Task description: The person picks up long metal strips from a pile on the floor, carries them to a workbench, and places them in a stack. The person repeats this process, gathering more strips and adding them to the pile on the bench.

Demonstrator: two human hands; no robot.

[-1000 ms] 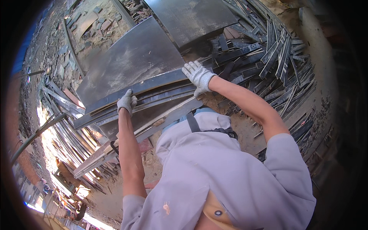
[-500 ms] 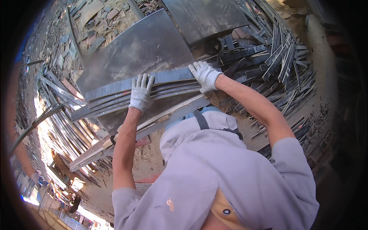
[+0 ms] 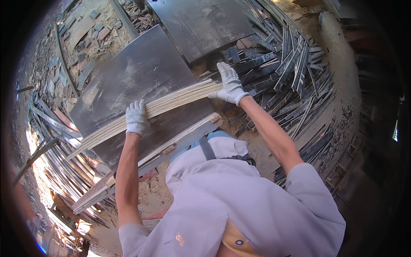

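A bundle of long, thin plywood strips (image 3: 180,98) lies slantwise across a dark, scuffed panel (image 3: 132,70), pale layered edges facing up. My left hand (image 3: 137,118), in a light grey knit glove, lies across the bundle left of its middle, fingers over the far side. At the bundle's right end is my right hand (image 3: 231,87), gloved alike. Its fingers point up and away from the thumb, and the palm is against the strip ends. The undersides of both hands are hidden.
A second dark panel (image 3: 199,25) lies beyond the first. Dark strips (image 3: 295,64) are heaped at the right, and long strips (image 3: 64,158) are piled at the left. A pale-edged beam (image 3: 184,136) runs close before my waist. Scraps (image 3: 96,32) litter the far ground.
The strips have turned from dark faces up to pale edges up and now sit tightly together. My right hand has opened and shifted to their end. The view has shifted too.
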